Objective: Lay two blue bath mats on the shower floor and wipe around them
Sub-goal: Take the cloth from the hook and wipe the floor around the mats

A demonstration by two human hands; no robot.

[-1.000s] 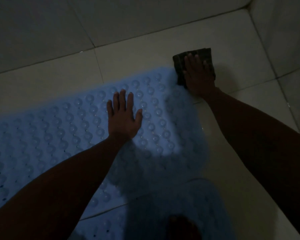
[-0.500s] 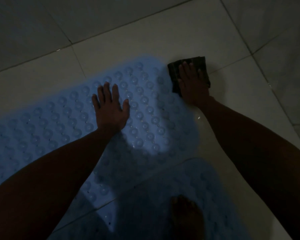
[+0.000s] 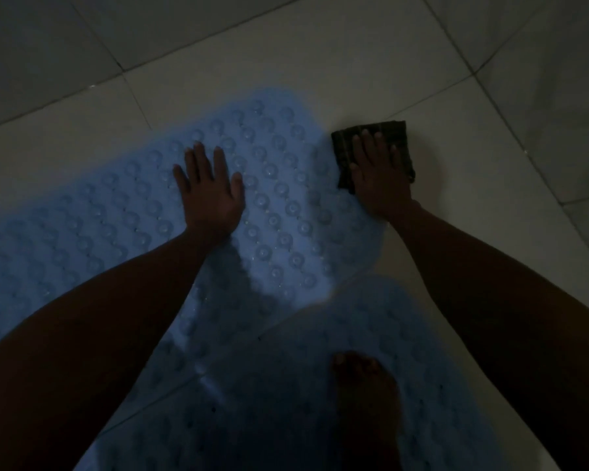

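From the head camera, the only view I had, the scene was dim. The far blue bath mat [image 3: 279,205] lay flat on the tiled shower floor [image 3: 286,56], running from the left edge of the picture to a rounded end near the middle of the floor. Its surface was covered in rows of round bumps. The near blue bath mat [image 3: 371,321] lay alongside it, closer to the camera, and I could not tell whether their long edges met or overlapped. A bare foot [image 3: 364,389] stood on that near mat, toes pointing away from me.

My left hand [image 3: 211,188] lay palm down on the far mat, fingers straight and slightly spread, gripping nothing. My right hand [image 3: 376,175] pressed flat on a dark folded cloth [image 3: 342,154], fingers stretched out over it rather than curled around it. The cloth sat on the floor tile just beside the rounded end of the far mat; whether its edge touched the mat I could not tell. Both forearms reached in from the bottom corners of the picture. Grout lines crossed the pale tiles beyond the mats, and at the top right the tiling was too dark to read clearly
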